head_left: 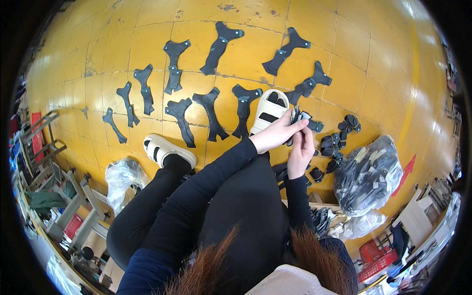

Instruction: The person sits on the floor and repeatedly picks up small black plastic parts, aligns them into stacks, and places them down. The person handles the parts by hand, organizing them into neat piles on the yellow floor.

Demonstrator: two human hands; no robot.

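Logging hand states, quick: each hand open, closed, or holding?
Left hand: closed on dark-and-pale fabric pieces.
Right hand: fingers bent close by; grip cannot be told.

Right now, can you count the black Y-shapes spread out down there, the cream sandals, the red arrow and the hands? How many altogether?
Black Y-shapes: 10, counting each pile as one
Cream sandals: 2
Red arrow: 1
Hands: 2, left hand and right hand
Total: 15

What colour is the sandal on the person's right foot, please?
The sandal is cream or off-white, as the head view shows best.
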